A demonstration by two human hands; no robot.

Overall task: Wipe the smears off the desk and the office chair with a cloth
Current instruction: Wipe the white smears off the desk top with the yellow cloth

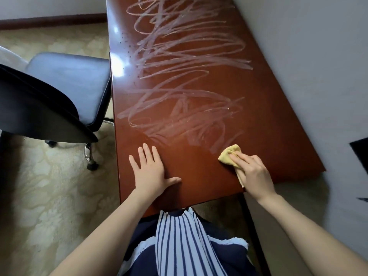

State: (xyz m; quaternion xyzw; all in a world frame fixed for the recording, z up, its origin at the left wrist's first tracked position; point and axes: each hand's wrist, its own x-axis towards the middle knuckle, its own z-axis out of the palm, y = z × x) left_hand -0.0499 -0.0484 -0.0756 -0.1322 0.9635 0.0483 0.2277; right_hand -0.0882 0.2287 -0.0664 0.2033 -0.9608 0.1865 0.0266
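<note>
Fingers (pixel 242 156) of the right hand (pixel 256 173) hold a bunched yellow cloth (pixel 229 154) pressed on the surface (pixel 278 136), at the near edge of the smears (pixel 179 76). The left hand (pixel 151 166) lies flat, fingers spread. Risk: the small wad likely streaks residue or misses strips between passes.

Right hand (pixel 253 172) presses yellow cloth (pixel 231 154) on smeared desk (pixel 268 116), left hand (pixel 150 170) flat beside it, office chair (pixel 65 84) at left.
</note>
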